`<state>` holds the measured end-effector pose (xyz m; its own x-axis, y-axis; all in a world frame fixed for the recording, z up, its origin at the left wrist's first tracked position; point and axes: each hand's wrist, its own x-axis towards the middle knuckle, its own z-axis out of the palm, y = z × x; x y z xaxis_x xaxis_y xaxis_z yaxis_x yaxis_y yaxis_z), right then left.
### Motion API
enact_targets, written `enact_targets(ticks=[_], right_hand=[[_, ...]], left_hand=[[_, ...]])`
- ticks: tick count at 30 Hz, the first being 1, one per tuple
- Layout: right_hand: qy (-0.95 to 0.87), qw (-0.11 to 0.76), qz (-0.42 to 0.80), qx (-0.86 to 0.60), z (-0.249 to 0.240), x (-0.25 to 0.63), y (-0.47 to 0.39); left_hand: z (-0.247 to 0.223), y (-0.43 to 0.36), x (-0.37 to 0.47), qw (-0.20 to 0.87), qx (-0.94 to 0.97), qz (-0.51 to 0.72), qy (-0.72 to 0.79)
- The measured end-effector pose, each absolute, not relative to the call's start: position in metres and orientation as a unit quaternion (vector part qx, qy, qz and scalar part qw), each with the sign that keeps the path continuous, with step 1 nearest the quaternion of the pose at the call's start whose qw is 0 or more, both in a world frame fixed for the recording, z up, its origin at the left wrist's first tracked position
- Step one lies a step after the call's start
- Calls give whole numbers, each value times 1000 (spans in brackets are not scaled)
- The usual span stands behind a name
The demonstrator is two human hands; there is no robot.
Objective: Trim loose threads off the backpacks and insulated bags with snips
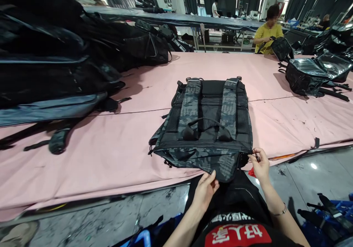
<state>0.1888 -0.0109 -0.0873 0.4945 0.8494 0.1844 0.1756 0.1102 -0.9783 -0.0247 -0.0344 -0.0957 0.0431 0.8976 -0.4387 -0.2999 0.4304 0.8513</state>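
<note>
A black and grey camouflage backpack (211, 111) lies on the pink-covered table, its two shoulder straps and a handle loop facing up. Its near end hangs over the front edge of the table. My left hand (206, 190) pinches the lower edge of the camouflage flap, thumb on top. At the bag's near right corner, my right hand (259, 164) has its fingers closed on a small dark piece, perhaps a cord or zipper pull. A bit of red shows just below that hand.
Black bags (63, 56) are piled high on the left, straps trailing over the pink table (132, 147). An open silver-lined bag (309, 74) stands at the right. Across the table, a person in yellow (268, 32) handles another bag. Blue items (331, 214) lie on the floor.
</note>
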Motion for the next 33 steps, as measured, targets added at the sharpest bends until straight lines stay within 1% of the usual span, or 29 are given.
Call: enact_targets(ticks=[4,8,9,10,11,12,13,14,16,19,22,25,27,33], right_hand=[[-374,645,255,-615,-79,200,0],[-371,625,261,-635,-80,204,-2],[-377,622,248,-640,-79,203,-4],[-384,621,231,-644,-77,203,-6],[-392,623,213,-643,-72,202,-8],[-402,626,197,-638,-67,200,-10],[-419,630,183,-628,-59,197,-12],[-440,631,170,-615,-50,194,-12],[-496,626,155,-582,-31,184,-11],[-559,605,143,-549,-9,168,1],[-560,581,126,-577,-1,157,18],[-536,554,154,-618,1,155,29],[-524,546,181,-628,3,157,31],[-501,546,217,-636,6,161,29]], left_hand=[[-56,-51,-46,573,436,442,536],[-6,-16,-79,437,560,445,544],[5,-1,-86,377,586,466,546],[15,15,-92,235,632,501,543],[23,30,-97,139,651,514,541],[29,44,-100,92,672,506,533],[31,55,-102,72,685,498,527],[31,65,-103,87,689,490,528],[24,77,-103,164,664,493,538],[12,84,-102,268,562,557,550],[7,87,-105,335,436,653,520],[9,90,-113,410,341,684,497],[11,91,-118,443,320,675,496],[13,90,-120,495,275,682,462]])
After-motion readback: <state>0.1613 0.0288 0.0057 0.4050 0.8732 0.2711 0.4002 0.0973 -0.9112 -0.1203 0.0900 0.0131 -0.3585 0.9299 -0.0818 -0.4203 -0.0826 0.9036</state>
